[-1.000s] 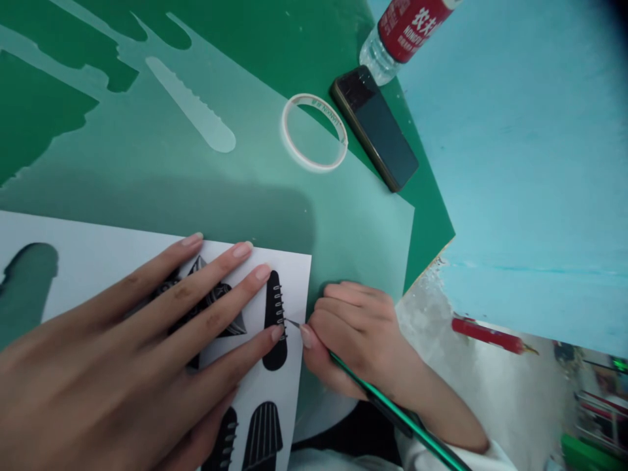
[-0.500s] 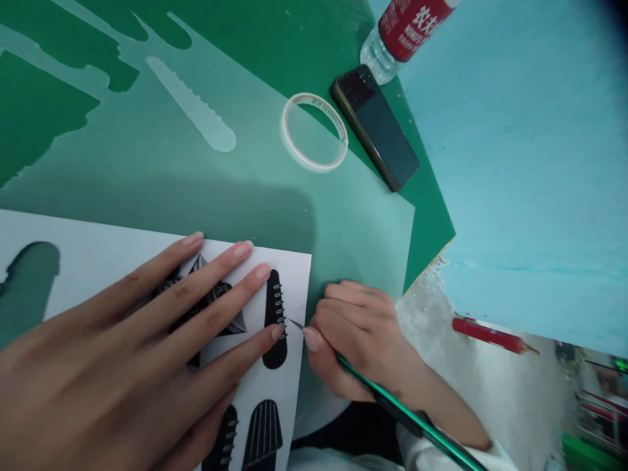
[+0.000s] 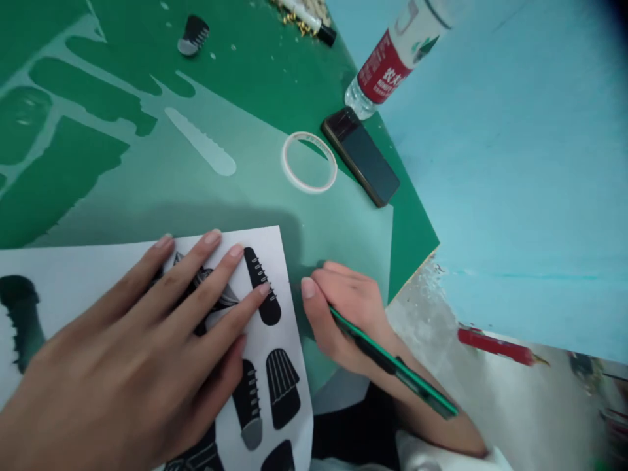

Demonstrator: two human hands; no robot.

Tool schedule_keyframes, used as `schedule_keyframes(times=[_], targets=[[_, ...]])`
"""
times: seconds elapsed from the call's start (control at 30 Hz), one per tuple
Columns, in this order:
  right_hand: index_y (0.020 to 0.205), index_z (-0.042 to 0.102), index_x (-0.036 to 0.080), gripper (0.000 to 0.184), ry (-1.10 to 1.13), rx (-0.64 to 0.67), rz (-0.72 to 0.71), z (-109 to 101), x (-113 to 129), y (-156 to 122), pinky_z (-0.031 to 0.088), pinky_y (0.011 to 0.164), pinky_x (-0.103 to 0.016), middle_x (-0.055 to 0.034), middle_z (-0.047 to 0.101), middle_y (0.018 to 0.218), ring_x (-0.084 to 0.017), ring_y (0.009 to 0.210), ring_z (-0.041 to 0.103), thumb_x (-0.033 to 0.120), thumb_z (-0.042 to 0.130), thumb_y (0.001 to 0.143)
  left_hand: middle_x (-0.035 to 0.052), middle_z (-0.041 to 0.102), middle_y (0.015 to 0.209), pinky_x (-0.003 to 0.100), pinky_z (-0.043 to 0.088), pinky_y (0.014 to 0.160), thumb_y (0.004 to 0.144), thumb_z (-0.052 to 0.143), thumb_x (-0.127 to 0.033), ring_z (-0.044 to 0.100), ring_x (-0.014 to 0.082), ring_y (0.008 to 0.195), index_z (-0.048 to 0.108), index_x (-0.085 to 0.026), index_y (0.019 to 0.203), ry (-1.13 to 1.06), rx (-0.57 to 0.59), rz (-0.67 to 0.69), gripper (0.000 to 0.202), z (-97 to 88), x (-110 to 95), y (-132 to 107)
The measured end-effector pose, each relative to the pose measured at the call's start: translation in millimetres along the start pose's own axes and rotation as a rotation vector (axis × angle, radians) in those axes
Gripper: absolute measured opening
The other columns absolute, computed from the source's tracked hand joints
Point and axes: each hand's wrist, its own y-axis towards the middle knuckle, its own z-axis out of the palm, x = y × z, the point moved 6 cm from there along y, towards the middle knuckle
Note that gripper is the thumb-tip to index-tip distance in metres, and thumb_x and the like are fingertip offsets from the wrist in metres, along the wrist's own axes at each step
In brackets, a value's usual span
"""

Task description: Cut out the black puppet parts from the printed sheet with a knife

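My left hand (image 3: pixel 147 340) lies flat with fingers spread on a white paper sheet (image 3: pixel 118 261) printed with black shapes. Its little fingertip touches a long black shape with a row of small loops (image 3: pixel 267 307). Partly under the palm and fingers are more printed pieces, including a boot-like shape (image 3: pixel 250 399) and a striped one (image 3: pixel 284 389). Just off the sheet's right edge, my right hand (image 3: pixel 343 314) is closed around a green craft knife (image 3: pixel 392 366). The knife's tip is hidden behind the fingers.
A translucent sheet (image 3: pixel 343 229) with cut-out openings covers part of the green board (image 3: pixel 417 242). Beyond the paper lie a tape roll (image 3: pixel 289 176), a phone (image 3: pixel 363 157), a water bottle (image 3: pixel 385 69), a small black cut-out (image 3: pixel 196 33) and a black-capped tube (image 3: pixel 311 19).
The paper has turned counter-clockwise under my left hand, and the knife tip has gone out of sight. The view has shifted, showing more of the board's far side.
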Motion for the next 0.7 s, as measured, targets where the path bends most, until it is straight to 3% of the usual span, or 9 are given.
schedule_keyframes(times=[0.1, 0.23, 0.7], targets=[[0.070, 0.033, 0.025, 0.042, 0.007, -0.006, -0.071, -2.0, -2.9, 10.3, 0.031, 0.059, -0.031, 0.0058, 0.035, 0.060, -0.012, 0.057, 0.033, 0.017, 0.044, 0.110, 0.0135, 0.049, 0.170, 0.063, 0.032, 0.134, 0.105, 0.055, -0.040, 0.045, 0.0410, 0.158, 0.064, -0.021, 0.149, 0.035, 0.011, -0.041, 0.049, 4.4, 0.0, -1.3], [0.070, 0.035, 0.025, 0.041, 0.000, -0.056, -0.070, 5.1, 3.7, 11.9, 0.031, 0.057, -0.030, 0.0053, 0.038, 0.059, -0.012, 0.056, 0.034, 0.015, 0.043, 0.109, 0.0171, 0.053, 0.165, 0.065, 0.036, 0.132, 0.104, 0.057, -0.039, 0.048, 0.0417, 0.156, 0.066, -0.018, 0.146, 0.041, -0.029, -0.020, 0.048, 4.0, -1.8, -1.1], [0.069, 0.043, 0.024, 0.039, -0.207, -0.059, -0.123, 17.2, 12.5, 8.3, 0.032, 0.058, -0.032, 0.0042, 0.045, 0.057, -0.013, 0.058, 0.037, 0.013, 0.045, 0.107, 0.0153, 0.047, 0.170, 0.067, 0.033, 0.134, 0.102, 0.058, -0.049, 0.042, 0.0421, 0.159, 0.059, -0.019, 0.155, 0.051, -0.005, -0.016, 0.061, 12.6, 1.1, -9.4]])
